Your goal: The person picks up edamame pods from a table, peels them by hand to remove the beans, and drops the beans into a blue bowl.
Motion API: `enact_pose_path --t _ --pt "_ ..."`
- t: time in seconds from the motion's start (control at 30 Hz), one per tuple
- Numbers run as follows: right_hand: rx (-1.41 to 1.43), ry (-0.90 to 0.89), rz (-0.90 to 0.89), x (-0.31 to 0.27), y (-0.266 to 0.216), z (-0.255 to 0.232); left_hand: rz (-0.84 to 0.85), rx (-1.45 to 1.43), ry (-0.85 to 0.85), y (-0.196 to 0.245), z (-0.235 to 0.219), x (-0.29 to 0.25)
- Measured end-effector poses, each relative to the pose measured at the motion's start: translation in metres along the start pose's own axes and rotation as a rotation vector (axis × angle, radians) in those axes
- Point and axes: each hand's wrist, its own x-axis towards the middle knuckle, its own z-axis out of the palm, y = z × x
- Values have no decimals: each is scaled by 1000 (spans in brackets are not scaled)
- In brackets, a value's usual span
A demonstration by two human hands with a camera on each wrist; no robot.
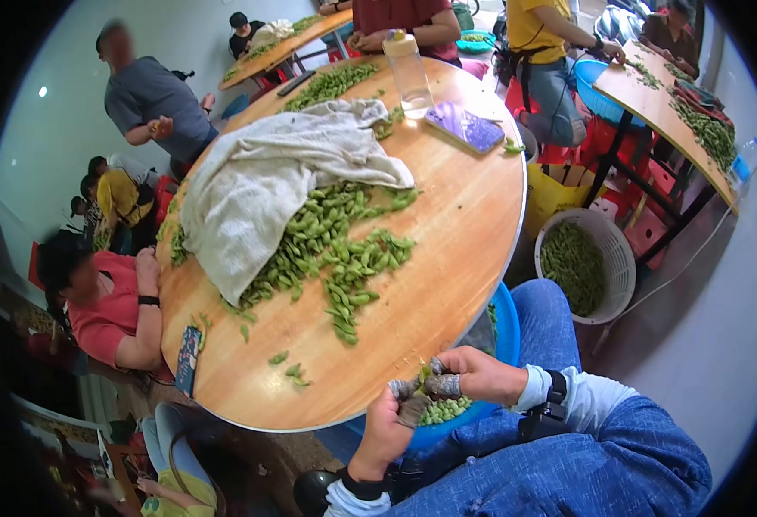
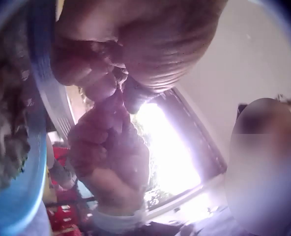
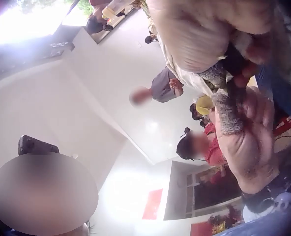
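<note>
In the head view both my hands meet over a blue bowl (image 1: 506,338) on my lap, at the near edge of the round table. My left hand (image 1: 406,403) and right hand (image 1: 444,381) wear grey wraps on their fingertips and pinch a small green bean pod (image 1: 424,376) between them. Shelled green beans (image 1: 444,412) lie in the bowl below. In the left wrist view the left hand (image 2: 117,83) and the right hand (image 2: 106,113) touch at the fingertips beside the blue bowl (image 2: 17,196). The right wrist view shows the right hand (image 3: 234,61) above the left hand's wrapped finger (image 3: 228,114).
A wooden round table (image 1: 447,258) carries a heap of green pods (image 1: 331,246), a grey-white cloth (image 1: 266,177), a plastic bottle (image 1: 409,73) and a phone (image 1: 465,126). Another phone (image 1: 189,358) lies at the left edge. A white basket of pods (image 1: 583,263) stands on the floor. People sit around.
</note>
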Motion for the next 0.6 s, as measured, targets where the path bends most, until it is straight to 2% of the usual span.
enact_pose_path --t 0.03,0.13,0.17,0.27,0.3,0.4,0.5,0.6 --pt "16 0 -5 1 0 -1 5 292 -7 10 -3 -2" --pt "38 -5 -65 -1 -9 6 246 811 11 10 -4 -1" --pt "39 4 -54 0 -9 6 286 785 43 11 -1 -1" --pt "31 -5 -145 0 -6 7 321 613 120 1 5 -3" --pt "7 -1 -150 0 -4 5 253 511 114 1 7 -3" --pt "-48 2 -197 -3 -7 10 266 322 159 -9 10 -6" --pt "-142 -3 -264 -3 -4 9 -194 -407 119 -9 10 -9" --pt "-558 1 -342 -7 -17 10 -311 -702 16 -7 3 -9"
